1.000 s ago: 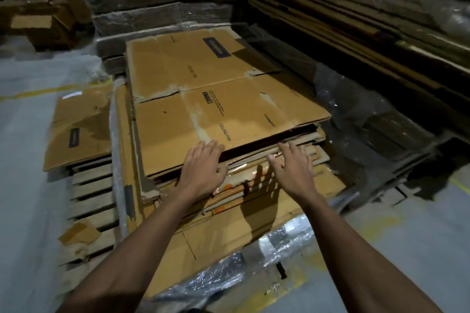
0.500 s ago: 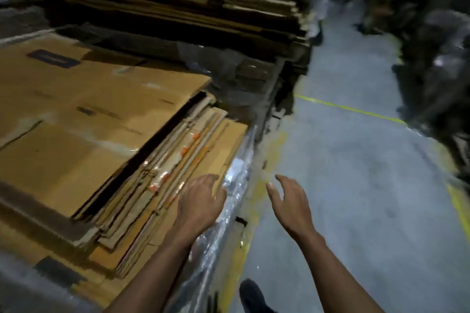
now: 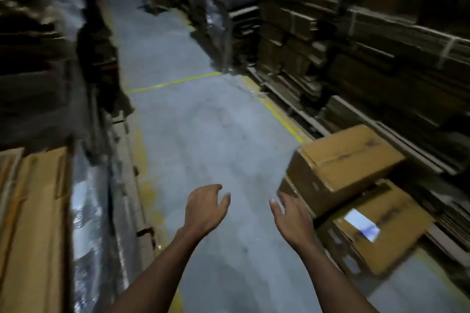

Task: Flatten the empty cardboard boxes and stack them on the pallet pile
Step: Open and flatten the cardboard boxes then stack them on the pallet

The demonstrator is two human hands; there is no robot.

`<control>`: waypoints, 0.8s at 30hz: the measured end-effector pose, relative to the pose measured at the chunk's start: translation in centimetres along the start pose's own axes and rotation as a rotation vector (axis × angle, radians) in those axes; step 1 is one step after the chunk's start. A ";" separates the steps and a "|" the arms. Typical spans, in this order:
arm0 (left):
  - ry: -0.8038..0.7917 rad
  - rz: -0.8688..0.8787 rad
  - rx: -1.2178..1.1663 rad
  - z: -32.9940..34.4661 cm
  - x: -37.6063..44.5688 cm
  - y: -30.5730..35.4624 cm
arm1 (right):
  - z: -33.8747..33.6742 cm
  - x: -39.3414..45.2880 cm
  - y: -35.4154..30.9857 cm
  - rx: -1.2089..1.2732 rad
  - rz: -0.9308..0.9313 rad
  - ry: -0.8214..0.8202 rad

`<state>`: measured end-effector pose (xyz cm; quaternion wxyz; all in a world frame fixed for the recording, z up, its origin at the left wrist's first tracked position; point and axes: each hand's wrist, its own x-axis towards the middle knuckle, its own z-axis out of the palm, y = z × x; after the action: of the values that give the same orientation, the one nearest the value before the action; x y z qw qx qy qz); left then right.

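Two unflattened brown cardboard boxes lie on the floor at the right: an upper box [image 3: 343, 160] leaning on a lower box [image 3: 381, 226] that bears a pale label. The pallet pile of flattened cardboard [image 3: 33, 223] shows at the left edge, wrapped in clear plastic on its side. My left hand [image 3: 204, 207] hangs over the grey floor with loosely curled fingers and holds nothing. My right hand [image 3: 292, 218] is spread with relaxed fingers, empty, its fingertips close to the corner of the upper box; I cannot tell if they touch it.
A grey concrete aisle [image 3: 193, 122] with yellow floor lines [image 3: 173, 82] runs ahead. Tall stacks of bundled flat cardboard [image 3: 368, 53] line the right side, and dark wrapped stacks [image 3: 38, 58] line the left.
The view has swung right, away from the pallet pile and down the aisle. Both hands left the pile and now hang empty over the floor, near the two boxes.
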<state>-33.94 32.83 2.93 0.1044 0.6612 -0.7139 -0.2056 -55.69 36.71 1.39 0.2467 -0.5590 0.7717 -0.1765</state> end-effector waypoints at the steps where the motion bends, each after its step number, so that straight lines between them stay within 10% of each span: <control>1: -0.002 0.050 0.014 0.6 0.6 2.1 | -1.1 0.0 1.6 -0.005 0.044 0.019; 24: -0.138 0.517 0.224 18.7 25.7 36.1 | -18.7 19.6 28.2 0.083 0.497 0.106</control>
<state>-76.98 11.84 -1.38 0.0306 0.4491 -0.8824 -0.1366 -93.27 26.85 -2.41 0.2644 -0.3315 0.8894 -0.1707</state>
